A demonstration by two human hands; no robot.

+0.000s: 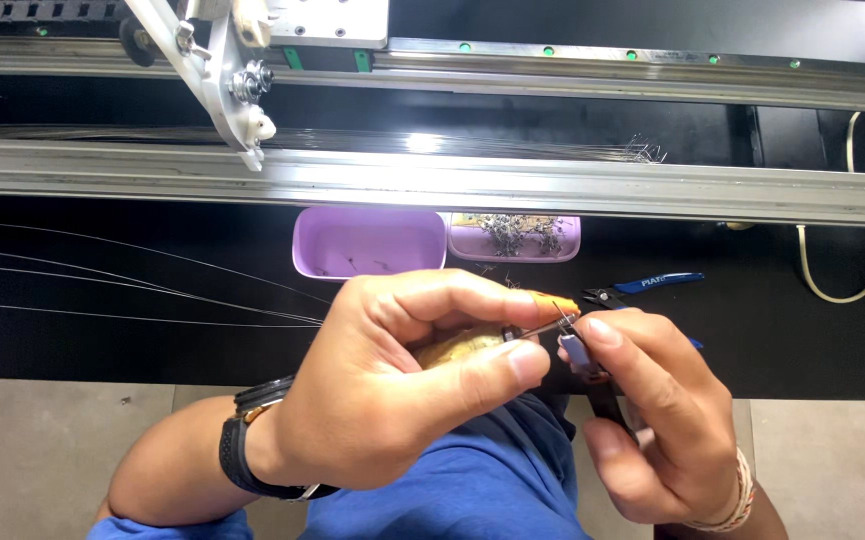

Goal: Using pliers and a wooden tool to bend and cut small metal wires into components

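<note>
The left hand (393, 380), a dark watch (253, 445) on its wrist, was curled tight around a tool with an orange tip (553, 303), thumb and forefinger pinched close to the working end, likely so the tip could be steered finely. A yellowish body of that tool showed inside the palm. The right hand (653, 410) met it from the other side, its thumb and forefinger gripping a small grey-violet part (575, 350), pressed right against the tool's tip; both hands were raised above the lap and close to the eyes, which suits small work. A thin wire (543, 327) ran between the two grips, though where it ended was too fine to tell. Something dark hung below the right hand, its kind unclear. Behind the hands on the black desk (103, 340), blue-handled cutters (643, 288) lay just beside the right hand, within easy reach. Two lilac trays sat side by side at the desk's back edge: the left tray (368, 243) nearly bare with a few small bits, the right tray (518, 238) filled with snipped wire ends, so scraps and parts seemed kept apart. Long fine wires (133, 285) fanned across the desk from the left toward the hands. Above, a metal rail (553, 185) with a bracket (228, 80) spanned the bench.
</note>
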